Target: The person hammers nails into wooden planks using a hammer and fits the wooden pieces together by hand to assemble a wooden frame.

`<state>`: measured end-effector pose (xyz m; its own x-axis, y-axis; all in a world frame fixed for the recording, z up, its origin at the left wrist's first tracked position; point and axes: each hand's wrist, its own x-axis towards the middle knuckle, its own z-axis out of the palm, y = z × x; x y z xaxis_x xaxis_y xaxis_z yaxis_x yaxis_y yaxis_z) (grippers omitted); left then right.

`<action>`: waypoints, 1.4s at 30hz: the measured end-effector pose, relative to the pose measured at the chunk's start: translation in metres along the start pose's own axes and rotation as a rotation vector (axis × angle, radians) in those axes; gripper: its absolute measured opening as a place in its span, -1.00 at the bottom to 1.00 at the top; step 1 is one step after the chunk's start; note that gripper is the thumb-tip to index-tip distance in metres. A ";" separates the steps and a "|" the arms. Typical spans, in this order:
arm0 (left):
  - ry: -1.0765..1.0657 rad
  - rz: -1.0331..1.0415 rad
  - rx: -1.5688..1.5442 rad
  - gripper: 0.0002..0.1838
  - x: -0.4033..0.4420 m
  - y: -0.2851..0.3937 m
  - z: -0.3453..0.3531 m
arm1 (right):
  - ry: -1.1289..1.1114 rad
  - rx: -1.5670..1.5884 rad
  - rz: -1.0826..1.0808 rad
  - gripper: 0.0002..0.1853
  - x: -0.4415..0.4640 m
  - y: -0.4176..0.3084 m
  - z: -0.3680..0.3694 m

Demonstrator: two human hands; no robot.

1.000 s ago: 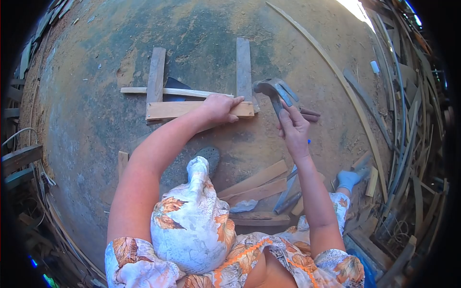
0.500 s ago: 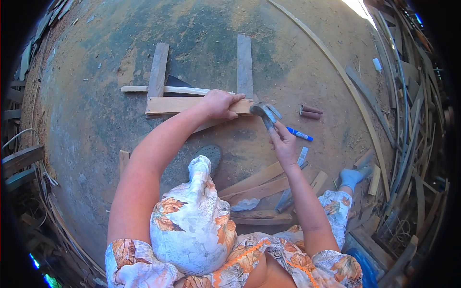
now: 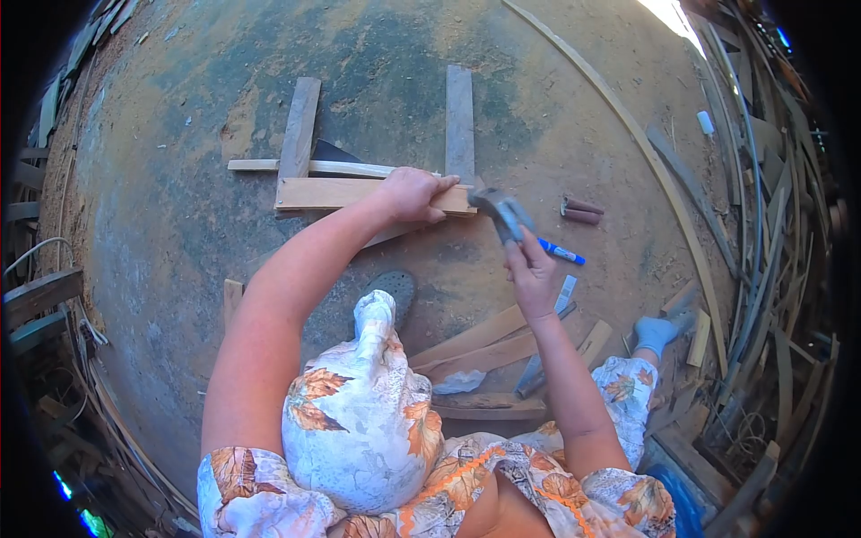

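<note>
My left hand (image 3: 414, 194) is wrapped over a pale wooden plank (image 3: 334, 192) near its right end, with the index finger stretched along the top. In my right hand (image 3: 535, 285) is a claw hammer (image 3: 503, 213), held by its handle. The hammer's head is smeared by motion and hovers just beside the plank's right end. Two greyish boards, a left one (image 3: 299, 125) and a right one (image 3: 460, 121), run away from the plank. A thin wooden strip (image 3: 256, 165) lies behind it. Whether a nail stands under the hammer, I cannot tell.
A blue marker (image 3: 562, 251) lies right of my right hand, with brown cylindrical pieces (image 3: 581, 211) beyond. Loose wood offcuts (image 3: 475, 339) lie near my knees. A long curved strip (image 3: 619, 103) crosses the ground on the right. Stacked wood lines both sides.
The hammer's head has turned and shifted slightly right, and is now blurred. The plank and boards sit a little further right in view. My left hand keeps its place on the plank.
</note>
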<state>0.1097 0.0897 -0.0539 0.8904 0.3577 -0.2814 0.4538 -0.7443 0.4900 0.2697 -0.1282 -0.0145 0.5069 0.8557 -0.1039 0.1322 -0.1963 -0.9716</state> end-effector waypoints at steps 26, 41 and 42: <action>0.110 0.024 0.066 -0.18 -0.003 -0.002 0.011 | -0.049 -0.085 -0.329 -0.61 -0.014 -0.031 -0.021; 0.106 -0.019 0.039 -0.21 -0.004 0.001 0.011 | -0.099 0.038 -0.314 -0.60 -0.009 -0.062 -0.021; 0.105 -0.018 0.039 -0.21 -0.004 0.002 0.010 | -0.098 0.038 -0.313 -0.60 -0.010 -0.060 -0.022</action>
<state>0.1067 0.0813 -0.0606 0.8816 0.4269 -0.2013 0.4702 -0.7576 0.4527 0.2751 -0.1357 0.0495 0.3623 0.9140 0.1827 0.2357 0.0999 -0.9667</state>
